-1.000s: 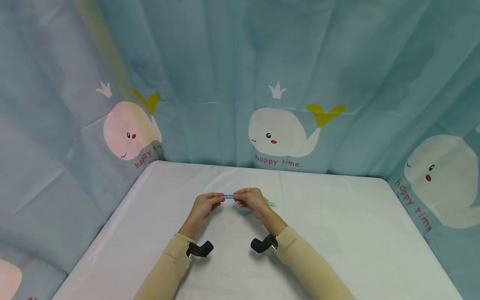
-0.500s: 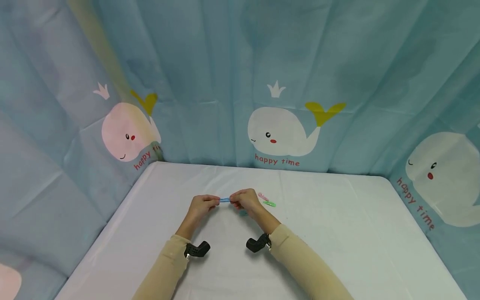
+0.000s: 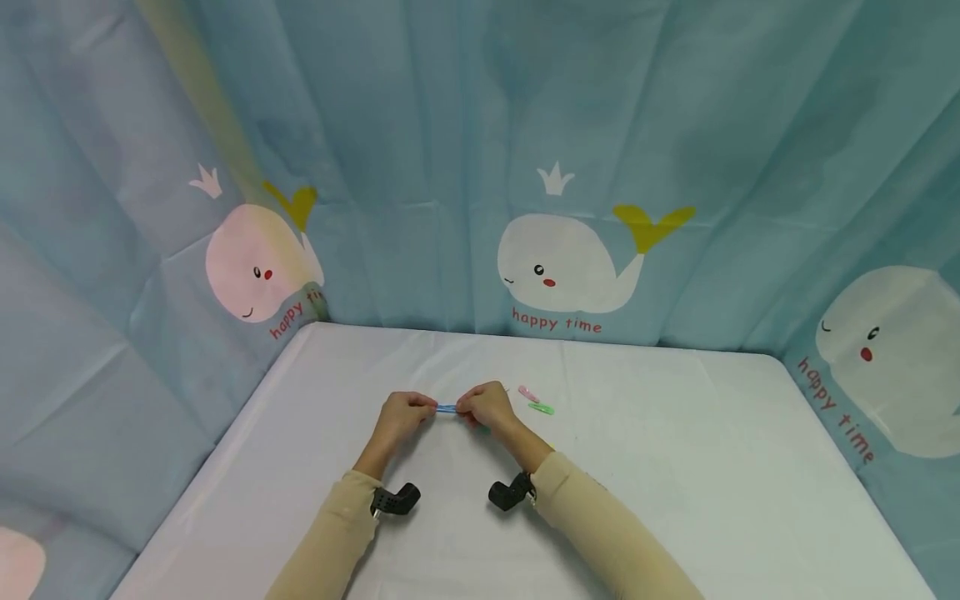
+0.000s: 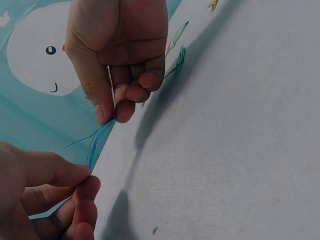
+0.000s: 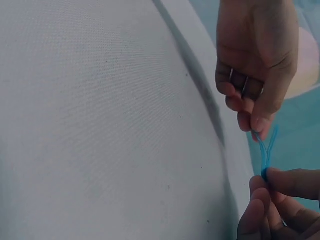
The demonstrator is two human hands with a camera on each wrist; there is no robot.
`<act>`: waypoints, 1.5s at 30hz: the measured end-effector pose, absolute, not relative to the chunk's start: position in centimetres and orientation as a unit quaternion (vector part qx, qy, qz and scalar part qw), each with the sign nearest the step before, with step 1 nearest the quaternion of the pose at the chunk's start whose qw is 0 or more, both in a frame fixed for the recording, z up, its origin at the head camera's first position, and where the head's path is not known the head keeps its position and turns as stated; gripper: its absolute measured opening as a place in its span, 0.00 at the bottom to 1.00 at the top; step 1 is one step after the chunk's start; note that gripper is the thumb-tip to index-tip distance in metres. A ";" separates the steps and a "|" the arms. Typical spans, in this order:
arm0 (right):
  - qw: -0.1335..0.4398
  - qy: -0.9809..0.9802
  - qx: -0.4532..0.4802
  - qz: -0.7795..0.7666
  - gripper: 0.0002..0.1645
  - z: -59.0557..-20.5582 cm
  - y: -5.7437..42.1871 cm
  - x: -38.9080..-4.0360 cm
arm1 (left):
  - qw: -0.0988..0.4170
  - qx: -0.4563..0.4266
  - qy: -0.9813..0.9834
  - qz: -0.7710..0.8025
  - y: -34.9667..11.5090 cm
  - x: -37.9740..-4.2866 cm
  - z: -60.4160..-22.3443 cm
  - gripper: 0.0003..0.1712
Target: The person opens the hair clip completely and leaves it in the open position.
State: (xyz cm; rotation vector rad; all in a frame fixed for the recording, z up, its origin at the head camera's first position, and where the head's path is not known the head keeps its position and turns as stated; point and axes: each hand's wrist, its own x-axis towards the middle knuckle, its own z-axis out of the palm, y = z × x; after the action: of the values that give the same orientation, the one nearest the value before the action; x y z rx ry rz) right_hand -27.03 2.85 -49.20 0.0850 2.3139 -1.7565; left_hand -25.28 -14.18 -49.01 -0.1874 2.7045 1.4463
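A slim blue snap hair clip (image 3: 446, 409) spans the gap between my two hands above the white table. My left hand (image 3: 401, 419) pinches one end between thumb and forefinger. The other end is pinched by my right hand (image 3: 487, 406), whose fingers hide part of it. In the left wrist view a thin prong stands away from the body of the blue clip (image 4: 100, 137). Seen from the right wrist, the blue clip (image 5: 265, 155) forks into a Y shape. A pink hair clip (image 3: 528, 393) and a green hair clip (image 3: 541, 408) lie just beyond my right hand.
A white cloth covers the table (image 3: 675, 467). In the left wrist view a teal thing (image 4: 180, 57) and a small yellow one (image 4: 213, 5) lie on it. A blue whale-print curtain (image 3: 405, 267) borders the back and sides. Black cameras (image 3: 397, 499) sit on both wrists.
Both hands have moved slightly left and nearer to me, lower over the table, with the blue hair clip still between them. The pink and green hair clips have come out from behind the right hand.
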 end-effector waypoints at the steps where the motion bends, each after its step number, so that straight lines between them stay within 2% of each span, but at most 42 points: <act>1: 0.115 0.794 0.028 -0.597 0.04 -49.1 2.8 -27.0 | 0.035 -0.058 0.884 0.463 -14.2 -25.3 -49.0 0.07; 17: 0.087 0.867 -0.026 -0.490 0.03 -50.1 2.3 -27.1 | 0.065 -0.037 0.928 0.364 -14.0 -25.0 -49.4 0.05; 24: 0.102 0.871 -0.047 -0.479 0.04 -49.8 2.7 -27.0 | 0.060 -0.038 0.935 0.347 -14.2 -24.9 -49.5 0.04; 32: 0.102 0.867 -0.051 -0.485 0.07 -49.1 5.3 -28.5 | 0.028 -0.037 0.935 0.353 -14.0 -25.5 -48.8 0.07; 37: 0.103 0.870 -0.044 -0.480 0.08 -48.3 7.3 -29.3 | 0.026 -0.025 0.931 0.363 -13.1 -26.2 -47.9 0.07; 45: 0.068 0.891 -0.037 -0.447 0.07 -47.8 9.7 -30.3 | 0.022 0.000 0.933 0.360 -10.7 -27.6 -47.6 0.06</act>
State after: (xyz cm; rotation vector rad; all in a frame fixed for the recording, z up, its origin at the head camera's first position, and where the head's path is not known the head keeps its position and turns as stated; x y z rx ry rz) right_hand -30.33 9.74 -47.77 -0.1124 2.6841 -1.3461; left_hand -27.63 -10.74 -47.56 -0.0004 2.8911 1.1143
